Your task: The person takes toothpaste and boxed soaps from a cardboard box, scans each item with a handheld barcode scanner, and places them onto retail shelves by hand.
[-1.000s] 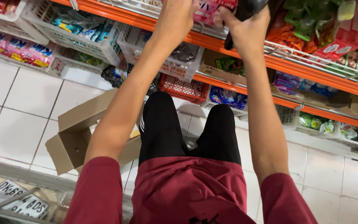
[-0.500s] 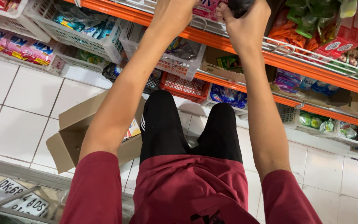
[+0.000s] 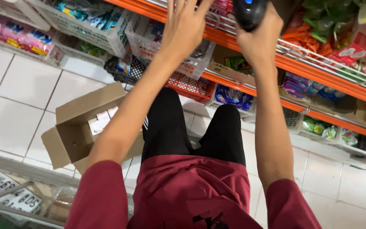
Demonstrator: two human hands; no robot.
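Head view, reading left to right: one open brown cardboard box [image 3: 85, 127] sits on the white tiled floor at about eight o'clock. At eleven o'clock the left hand [image 3: 187, 25] now reaches higher toward the orange wire shelf [image 3: 318, 63] than a second ago, fingers spread and empty. At one o'clock the right hand [image 3: 259, 40] stays closed around one black handheld scanner [image 3: 248, 12], raised against the shelf edge. Two white plastic baskets [image 3: 94, 32] hang below.
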